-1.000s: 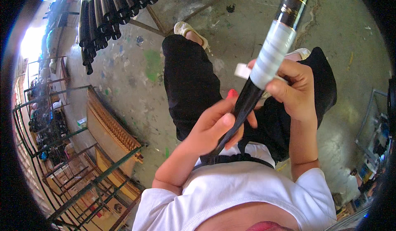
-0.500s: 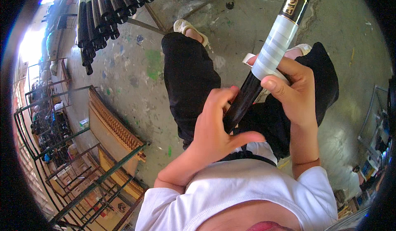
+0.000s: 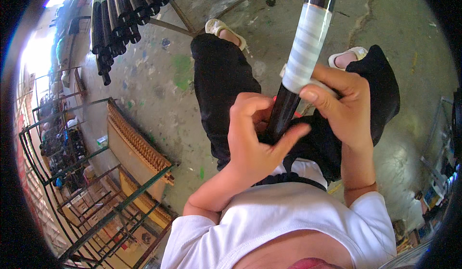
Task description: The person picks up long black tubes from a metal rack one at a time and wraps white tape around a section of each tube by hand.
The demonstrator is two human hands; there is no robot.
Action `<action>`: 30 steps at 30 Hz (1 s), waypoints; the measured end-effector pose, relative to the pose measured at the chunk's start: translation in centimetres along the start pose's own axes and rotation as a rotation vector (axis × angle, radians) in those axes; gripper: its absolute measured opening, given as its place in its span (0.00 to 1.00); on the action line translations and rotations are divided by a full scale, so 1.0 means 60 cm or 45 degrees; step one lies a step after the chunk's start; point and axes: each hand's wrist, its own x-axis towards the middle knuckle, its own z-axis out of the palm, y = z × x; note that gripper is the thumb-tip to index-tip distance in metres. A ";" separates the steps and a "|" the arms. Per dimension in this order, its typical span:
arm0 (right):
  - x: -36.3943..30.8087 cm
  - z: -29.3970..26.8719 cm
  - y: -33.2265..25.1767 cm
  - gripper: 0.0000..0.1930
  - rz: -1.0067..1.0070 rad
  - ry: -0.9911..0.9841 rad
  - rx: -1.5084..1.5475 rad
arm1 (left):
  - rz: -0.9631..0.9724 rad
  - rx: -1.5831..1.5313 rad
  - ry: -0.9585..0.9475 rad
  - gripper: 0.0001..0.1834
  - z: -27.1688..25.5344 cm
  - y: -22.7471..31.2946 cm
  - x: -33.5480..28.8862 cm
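Note:
A black pole (image 3: 284, 112) slants up between my hands, with a spiral of whitish-grey tape (image 3: 308, 43) wound around its middle part. Gold marking shows on the black above the tape. My left hand (image 3: 250, 134) has its fingers curled around the pole's lower end, its thumb sticking out on the near side. At the wrap's lower edge, my right hand (image 3: 349, 98) pinches what looks like a white tape roll (image 3: 323, 87) against the pole. Its fingers partly hide the roll. A small red bit shows beside the pole; I cannot tell what it is.
A bundle of black poles (image 3: 115, 24) juts in at the upper left, near a metal stand (image 3: 173, 26). At left stands a green metal rack (image 3: 120, 199) with a brown ridged-edge board (image 3: 139, 139). My legs in black trousers (image 3: 224, 76) are spread over the stained concrete floor (image 3: 163, 76).
The pole has turned more upright, its upper part swinging left. My left fingers and thumb have closed in around its lower end. My right hand stays near the wrap's lower edge.

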 end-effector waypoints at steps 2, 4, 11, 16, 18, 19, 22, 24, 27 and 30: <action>0.003 -0.003 0.000 0.13 -0.048 0.065 0.003 | -0.012 -0.096 -0.104 0.29 -0.010 -0.010 0.004; 0.002 -0.019 0.000 0.13 -0.024 -0.078 0.069 | -0.145 -0.421 -0.207 0.27 -0.018 -0.012 0.003; 0.038 -0.018 0.012 0.16 -0.074 -0.319 0.111 | -0.732 -1.238 -0.622 0.29 -0.036 -0.018 0.004; 0.032 -0.039 0.019 0.10 -0.050 -0.309 0.066 | -0.539 -1.068 -0.457 0.33 -0.020 -0.006 0.003; 0.025 -0.046 0.028 0.07 -0.105 -0.281 0.067 | -0.528 -1.044 -0.466 0.32 -0.022 -0.013 0.003; 0.022 -0.046 0.022 0.06 -0.059 -0.262 0.091 | -0.528 -1.007 -0.430 0.31 -0.018 -0.010 0.006; 0.013 -0.040 0.006 0.05 -0.031 -0.152 0.012 | -0.478 -0.919 -0.364 0.28 -0.014 -0.010 0.006; 0.012 -0.027 0.010 0.07 -0.156 -0.005 -0.238 | -0.457 -0.885 -0.331 0.28 -0.010 -0.007 0.003; 0.059 -0.069 0.124 0.10 -0.117 0.417 -0.907 | -0.590 -1.125 -0.318 0.26 -0.020 0.009 0.006; 0.043 -0.082 0.123 0.13 0.247 0.258 -0.233 | -0.473 -1.123 -0.383 0.25 -0.038 -0.007 0.011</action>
